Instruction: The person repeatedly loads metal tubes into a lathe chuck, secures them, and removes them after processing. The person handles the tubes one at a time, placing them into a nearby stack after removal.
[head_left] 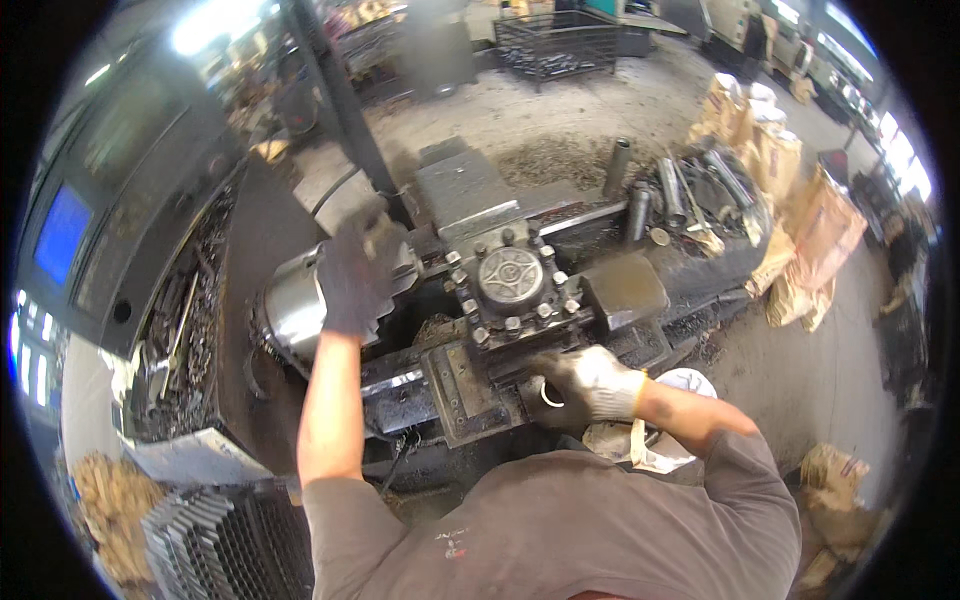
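Observation:
A lathe stands in front of me, with a shiny metal chuck [295, 298] at its left. My left hand [358, 275], in a dark, dirty glove, is over the chuck's right face; its fingers are smeared by motion. Right of it sits a square tool post [510, 275] with a round cap and several bolts. My right hand [597, 382], in a white glove with blackened fingers, is low at the front of the carriage [465, 395]. Those fingers curl round something dark that I cannot make out, beside a small pale ring [551, 392].
Metal tubes [672, 192] and tools lie on the lathe's right end. Brown paper sacks [815, 245] stand beyond. A chip-filled tray [180, 340] is at the left, above stacked dark bars [225, 540]. A white bucket [690, 382] stands by my right forearm.

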